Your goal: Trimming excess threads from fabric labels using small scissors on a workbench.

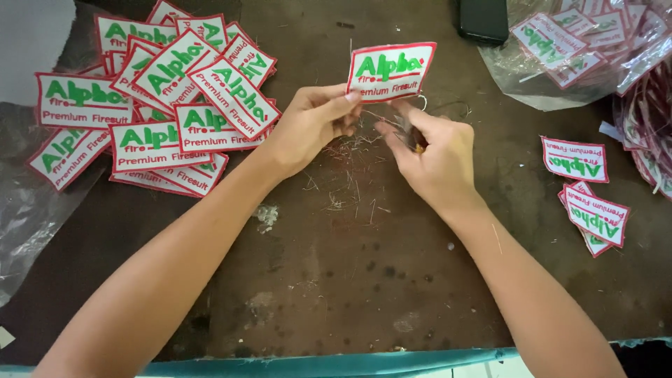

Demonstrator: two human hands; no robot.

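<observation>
Worktop point(350, 294): brown, scuffed, thread clippings at its middle.
Left hand point(311, 122): grip clamped on a white patch point(390, 70) with red border, held above the middle.
Right hand point(430, 154): grip closed on a small tool point(413, 136), just beside the patch.
Patch pile point(161, 105): far left corner.
Loose patches point(584, 189): right edge.

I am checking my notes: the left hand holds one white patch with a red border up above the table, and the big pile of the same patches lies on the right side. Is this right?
Not quite. The left hand does hold one white patch with a red border, but the big pile of patches lies on the left side of the table, as the head view shows. On the right are only a few.
</observation>
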